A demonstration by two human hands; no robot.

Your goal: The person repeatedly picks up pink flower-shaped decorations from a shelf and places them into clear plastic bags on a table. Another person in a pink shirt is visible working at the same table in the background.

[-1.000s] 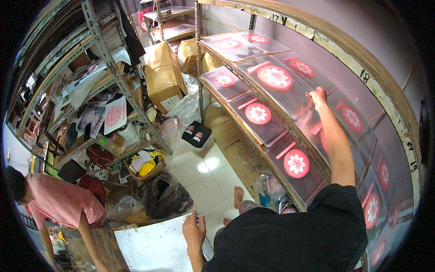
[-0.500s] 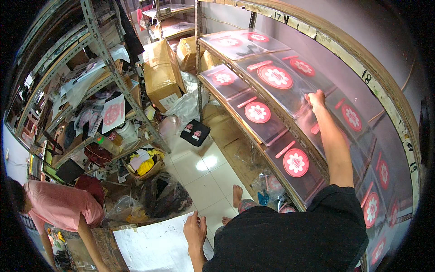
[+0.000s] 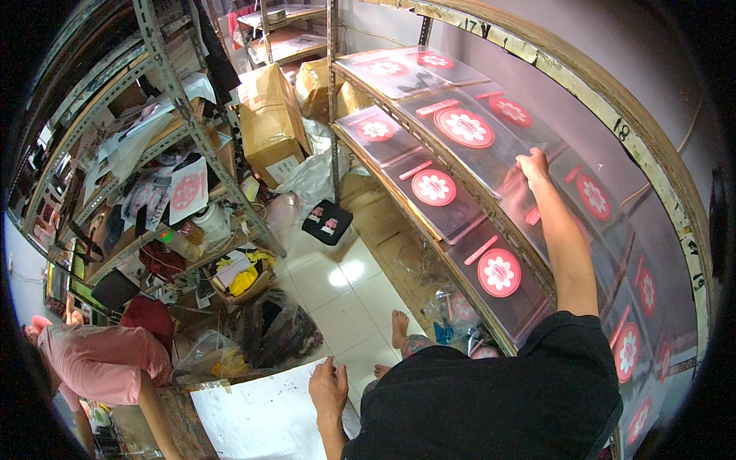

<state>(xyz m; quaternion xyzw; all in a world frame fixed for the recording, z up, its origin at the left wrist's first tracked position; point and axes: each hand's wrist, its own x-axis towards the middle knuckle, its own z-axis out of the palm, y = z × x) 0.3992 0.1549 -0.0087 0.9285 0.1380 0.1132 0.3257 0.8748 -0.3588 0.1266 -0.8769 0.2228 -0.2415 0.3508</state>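
Observation:
On the upper shelf (image 3: 429,92) to the right, my right hand (image 3: 534,164) is closed in a pinch at the edge of a clear plastic film sheet (image 3: 506,172). Printed films with a red round badge, a white flower and a red strip surround it, among them one film (image 3: 463,129) just beyond the hand. My left hand (image 3: 328,386) hangs low at the centre, beside the right edge of a white sheet (image 3: 253,410) on a table. Its fingers are loosely bent and a little apart, with nothing visible in them.
A lower shelf holds more printed films (image 3: 434,188). Cardboard boxes (image 3: 270,126), a black folded garment (image 3: 326,222) and plastic bags (image 3: 280,330) lie on the floor. A cluttered metal rack (image 3: 172,84) stands left. A person in pink (image 3: 107,360) bends over the table.
The person in pink has bent further forward. My right hand stays at nearly the same spot on the shelf, and my left hand has barely moved. The view has shifted slightly.

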